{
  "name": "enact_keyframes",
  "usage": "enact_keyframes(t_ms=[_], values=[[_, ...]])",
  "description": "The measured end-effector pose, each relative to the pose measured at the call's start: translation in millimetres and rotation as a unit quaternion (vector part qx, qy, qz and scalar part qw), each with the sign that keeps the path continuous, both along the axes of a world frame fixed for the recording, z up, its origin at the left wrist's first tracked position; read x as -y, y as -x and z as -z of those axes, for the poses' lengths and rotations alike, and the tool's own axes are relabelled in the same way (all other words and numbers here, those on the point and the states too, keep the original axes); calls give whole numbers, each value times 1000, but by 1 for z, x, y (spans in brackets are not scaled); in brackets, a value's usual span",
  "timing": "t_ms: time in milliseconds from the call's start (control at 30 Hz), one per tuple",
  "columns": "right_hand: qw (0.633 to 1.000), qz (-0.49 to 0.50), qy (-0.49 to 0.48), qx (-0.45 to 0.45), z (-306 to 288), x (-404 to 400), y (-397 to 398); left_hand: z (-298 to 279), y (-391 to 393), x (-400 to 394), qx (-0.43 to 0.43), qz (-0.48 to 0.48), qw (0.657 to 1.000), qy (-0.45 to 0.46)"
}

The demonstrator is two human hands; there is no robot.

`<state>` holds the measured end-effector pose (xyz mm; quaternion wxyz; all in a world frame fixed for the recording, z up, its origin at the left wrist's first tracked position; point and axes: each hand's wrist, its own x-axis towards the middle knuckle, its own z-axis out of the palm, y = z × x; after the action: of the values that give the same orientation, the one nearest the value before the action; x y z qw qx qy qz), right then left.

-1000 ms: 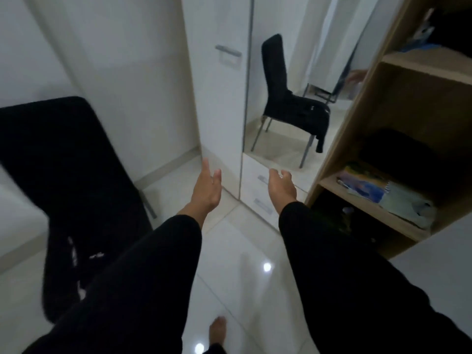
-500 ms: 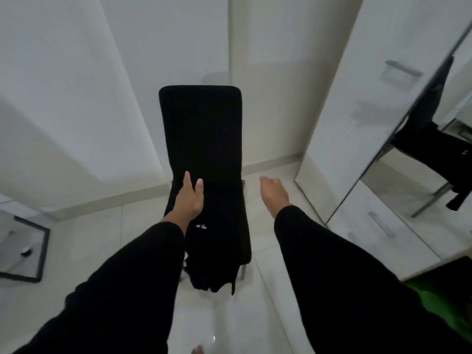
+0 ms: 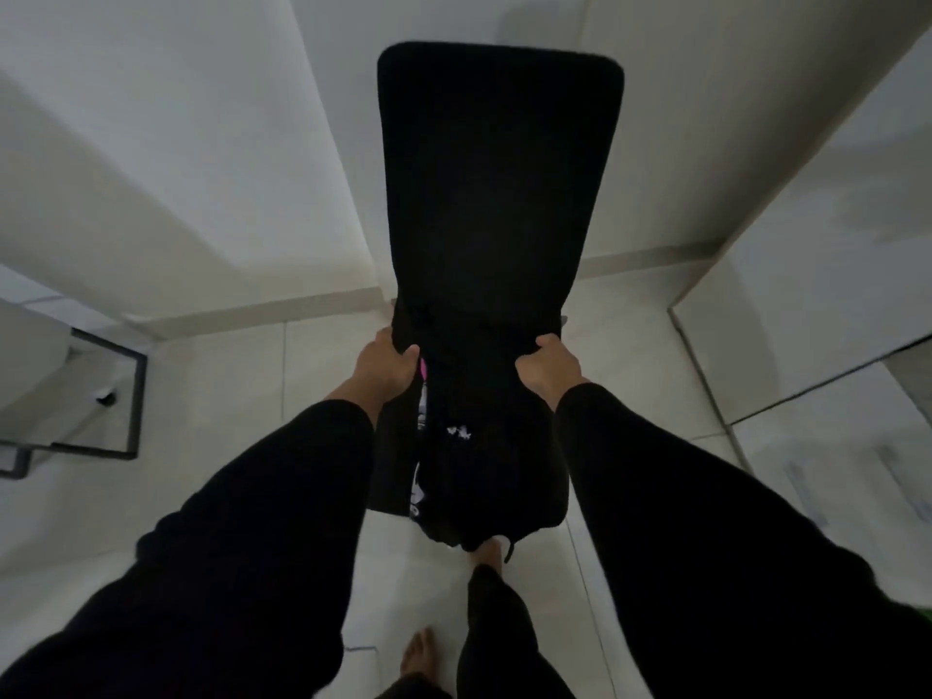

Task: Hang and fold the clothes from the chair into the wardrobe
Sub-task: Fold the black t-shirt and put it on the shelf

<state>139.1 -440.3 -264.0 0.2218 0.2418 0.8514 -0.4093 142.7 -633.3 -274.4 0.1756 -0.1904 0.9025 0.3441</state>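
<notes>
A white wardrobe [image 3: 832, 254] stands at the right. A black chair [image 3: 499, 174] faces the viewer, and a pile of dark clothes [image 3: 479, 456] lies on its seat. The left hand [image 3: 386, 368] and right hand [image 3: 549, 368] each clutch a top corner of one black garment. Judging by this, every piece on the chair awaits hanging or folding.

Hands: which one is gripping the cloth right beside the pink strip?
The left hand. Its thumb pinches the black garment right next to the pink strip; the right hand grips the opposite edge.
</notes>
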Motion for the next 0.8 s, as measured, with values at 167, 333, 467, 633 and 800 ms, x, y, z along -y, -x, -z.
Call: enact_keyframes(t_ms=[167,333,467,633,800], values=[[999,-22,-25,38,55,-3,78,56,78,-7,44,-19,999,3],[997,-34,-55,48,121,-5,142,120,147,-13,59,-18,998,7],[994,-72,-60,53,170,0,175,170,181,-6,49,-36,998,28],[984,-128,-99,76,219,9,199,213,206,2,65,-60,995,40],[968,-159,-181,71,242,13,206,232,216,7,83,-81,992,44]])
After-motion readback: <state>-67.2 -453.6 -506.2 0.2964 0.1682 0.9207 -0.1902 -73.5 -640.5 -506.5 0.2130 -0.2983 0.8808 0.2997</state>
